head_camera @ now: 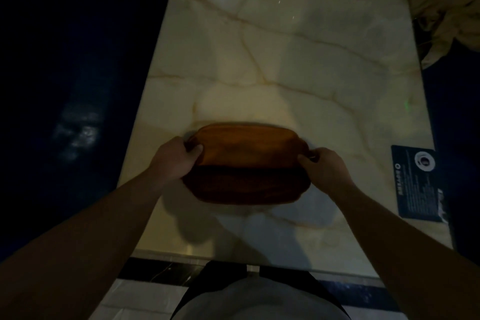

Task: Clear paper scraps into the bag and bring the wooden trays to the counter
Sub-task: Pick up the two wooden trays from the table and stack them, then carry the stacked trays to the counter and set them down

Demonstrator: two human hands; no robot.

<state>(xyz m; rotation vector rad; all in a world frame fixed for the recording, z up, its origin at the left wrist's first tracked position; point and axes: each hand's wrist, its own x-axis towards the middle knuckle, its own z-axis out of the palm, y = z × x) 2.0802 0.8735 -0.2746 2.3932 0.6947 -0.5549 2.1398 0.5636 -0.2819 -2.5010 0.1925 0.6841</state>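
Two oval wooden trays are stacked over the pale marble table (pixel 298 65). The upper tray (pixel 246 145) sits slightly farther from me than the lower tray (pixel 246 187), which shows beneath it. My left hand (pixel 174 158) grips the left end of the stack, thumb on top of the upper tray. My right hand (pixel 324 167) grips the right end the same way. A shadow lies on the table under the trays; whether they rest on it or hang just above it I cannot tell. No paper scraps or bag are in view.
A dark blue printed card (pixel 415 184) lies at the table's right edge. Crumpled pale cloth (pixel 446 13) sits on the dark seat to the right. Dark blue seating flanks both long sides of the table. The table's near edge is just in front of my body.
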